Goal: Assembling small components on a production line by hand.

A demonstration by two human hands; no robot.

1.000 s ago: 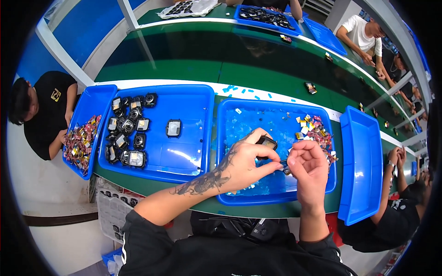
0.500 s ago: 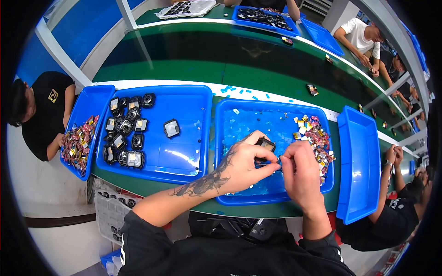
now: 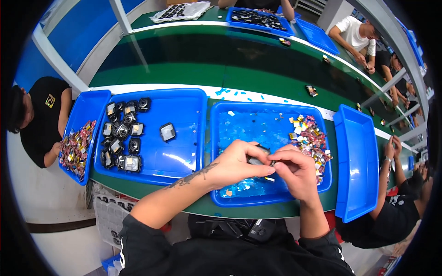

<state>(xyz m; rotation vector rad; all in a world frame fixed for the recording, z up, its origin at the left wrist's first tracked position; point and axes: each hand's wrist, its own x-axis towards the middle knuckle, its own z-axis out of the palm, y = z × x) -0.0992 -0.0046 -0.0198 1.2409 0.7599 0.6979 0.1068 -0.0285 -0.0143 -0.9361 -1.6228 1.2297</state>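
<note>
My left hand (image 3: pixel 240 166) is closed around a small black device housing (image 3: pixel 260 156), mostly covered by the fingers. My right hand (image 3: pixel 295 171) pinches at the right end of that housing, thumb and fingertips together; whatever lies between them is hidden. Both hands are over a blue tray (image 3: pixel 271 199) strewn with small blue film pieces. In its right part lies a heap of small pink, yellow and silver electronic parts (image 3: pixel 309 135). A wider blue tray (image 3: pixel 184 138) on the left holds several black square housings (image 3: pixel 120 131), with a single housing (image 3: pixel 167 132) lying apart from them.
At the far left, a narrow blue tray (image 3: pixel 94 103) holds similar small parts beside a seated person (image 3: pixel 41 119). Another blue tray (image 3: pixel 357 161) stands on the right. Beyond runs a green conveyor belt (image 3: pixel 184 60) carrying a few parts. Other people work across and to the right.
My left hand has tilted the housing, so its face shows less. My right hand has turned and come against the housing's right end. The whole view has shifted slightly.
</note>
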